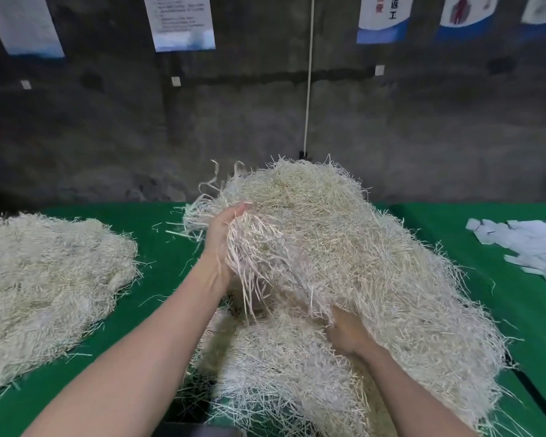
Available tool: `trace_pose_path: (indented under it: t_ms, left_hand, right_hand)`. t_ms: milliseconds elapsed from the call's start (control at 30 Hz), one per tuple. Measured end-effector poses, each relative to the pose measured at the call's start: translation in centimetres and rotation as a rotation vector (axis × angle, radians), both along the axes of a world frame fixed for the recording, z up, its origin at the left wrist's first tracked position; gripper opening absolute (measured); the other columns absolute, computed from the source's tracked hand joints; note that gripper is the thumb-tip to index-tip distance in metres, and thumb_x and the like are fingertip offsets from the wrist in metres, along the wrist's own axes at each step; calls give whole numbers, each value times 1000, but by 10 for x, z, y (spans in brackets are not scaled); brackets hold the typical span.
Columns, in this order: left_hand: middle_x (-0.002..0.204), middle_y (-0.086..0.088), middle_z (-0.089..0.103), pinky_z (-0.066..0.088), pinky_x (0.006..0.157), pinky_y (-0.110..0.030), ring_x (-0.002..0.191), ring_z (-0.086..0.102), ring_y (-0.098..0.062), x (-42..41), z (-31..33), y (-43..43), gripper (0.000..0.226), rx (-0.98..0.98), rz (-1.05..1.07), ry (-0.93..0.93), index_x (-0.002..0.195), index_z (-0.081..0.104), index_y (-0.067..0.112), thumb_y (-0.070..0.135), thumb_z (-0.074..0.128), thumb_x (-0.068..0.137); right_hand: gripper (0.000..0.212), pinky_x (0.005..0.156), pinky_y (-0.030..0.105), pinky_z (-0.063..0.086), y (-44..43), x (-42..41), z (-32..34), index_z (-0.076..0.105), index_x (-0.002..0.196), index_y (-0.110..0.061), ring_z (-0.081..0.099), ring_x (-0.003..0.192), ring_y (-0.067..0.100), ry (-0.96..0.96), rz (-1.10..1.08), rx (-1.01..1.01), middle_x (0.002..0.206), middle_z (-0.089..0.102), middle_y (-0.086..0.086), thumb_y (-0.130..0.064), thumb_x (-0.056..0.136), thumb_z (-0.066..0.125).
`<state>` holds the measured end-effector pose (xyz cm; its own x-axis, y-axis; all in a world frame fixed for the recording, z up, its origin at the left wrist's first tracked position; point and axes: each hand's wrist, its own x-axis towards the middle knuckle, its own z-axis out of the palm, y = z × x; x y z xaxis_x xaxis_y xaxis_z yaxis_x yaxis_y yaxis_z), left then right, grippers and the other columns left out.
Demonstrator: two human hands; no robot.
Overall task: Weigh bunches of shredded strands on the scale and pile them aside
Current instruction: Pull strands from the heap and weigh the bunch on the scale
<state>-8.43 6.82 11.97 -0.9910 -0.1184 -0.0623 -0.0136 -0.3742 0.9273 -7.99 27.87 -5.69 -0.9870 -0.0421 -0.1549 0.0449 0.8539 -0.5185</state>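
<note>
Right hand (347, 334) buried in strands (360, 247), grip hidden; left hand (223, 238) clutches them

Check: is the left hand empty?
No, the left hand grips a bunch of shredded strands, fingers curled into it.

White paper scraps (530, 244) lie on the green tablecloth (454, 225); posters (180, 23) hang above.

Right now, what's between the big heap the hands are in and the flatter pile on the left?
Only the green table cover with a few stray strands lying on it, as the head view shows.
</note>
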Motion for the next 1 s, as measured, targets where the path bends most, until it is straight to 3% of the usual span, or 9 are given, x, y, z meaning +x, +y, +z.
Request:
trace_pose_path:
  t_ms: [300, 400, 567, 633, 700, 767, 833, 933, 1000]
  left_hand:
    - [59, -4, 65, 55, 50, -35, 49, 63, -20, -6, 19, -27, 8, 362, 40, 136, 80, 54, 12, 12, 62, 82]
    - [69, -6, 70, 55, 51, -35, 60, 68, -21, -2, 22, -26, 4, 224, 33, 119, 87, 57, 11, 13, 60, 87]
    - [77, -3, 70, 53, 54, -30, 63, 69, -15, 6, 21, -19, 7, 69, -2, 134, 85, 60, 16, 20, 65, 83]
    - [91, -5, 64, 56, 67, -38, 78, 69, -21, 11, 26, -18, 19, 77, -6, 139, 90, 60, 20, 27, 70, 75]
    - [111, -12, 60, 51, 87, -55, 102, 63, -32, 14, 37, -24, 46, 114, -3, 146, 103, 58, 19, 35, 74, 63]
    - [124, -18, 54, 43, 95, -60, 112, 54, -36, 12, 49, -38, 57, 208, 38, 161, 110, 55, 12, 33, 74, 61]
    - [122, -22, 50, 42, 96, -60, 114, 52, -38, 9, 57, -55, 50, 327, 29, 150, 102, 52, 8, 29, 71, 62]
    - [127, -27, 47, 41, 93, -65, 119, 50, -43, 6, 58, -66, 47, 303, -3, 103, 101, 51, 9, 31, 68, 64]
    - [122, -21, 55, 55, 75, -50, 104, 61, -35, 6, 50, -60, 27, 179, 55, 106, 100, 55, 10, 22, 65, 78]
  right_hand:
    - [61, 106, 32, 36, -6, -5, 9, 20, 147, -7, 44, 128, 26, 0, 63, 150, 146, 39, 13, -23, 94, 46]
    - [78, 103, 37, 41, -14, -3, 38, 24, 144, -15, 49, 122, 23, -24, 116, 116, 141, 43, 6, -38, 83, 66]
    - [124, 115, 44, 20, -41, -1, 117, -2, 148, -36, 19, 140, 18, 144, 300, -37, 154, 16, -6, -57, 51, 72]
    - [106, 108, 34, 35, -57, -2, 119, 16, 147, -29, 38, 130, 8, 80, 322, -274, 147, 32, -2, -55, 60, 70]
    - [30, 69, 16, 53, -63, -3, 98, 53, 111, -23, 61, 76, -9, 36, 275, -363, 102, 63, 5, -37, 86, 61]
    - [13, 41, 12, 42, -55, -6, 63, 50, 83, -29, 50, 39, -2, 77, 166, -362, 67, 58, -2, -32, 95, 49]
    - [21, 45, 13, 41, -32, 0, 32, 54, 87, -23, 51, 46, 2, 24, 73, -257, 69, 60, -1, -39, 96, 43]
    - [43, 85, 22, 44, -8, 5, -8, 44, 135, -14, 58, 102, 16, -42, 74, 88, 127, 58, 9, -36, 98, 42]
    - [54, 93, 27, 45, -13, 9, -4, 38, 140, -15, 54, 114, 18, -61, 73, 72, 141, 46, 5, -34, 91, 55]
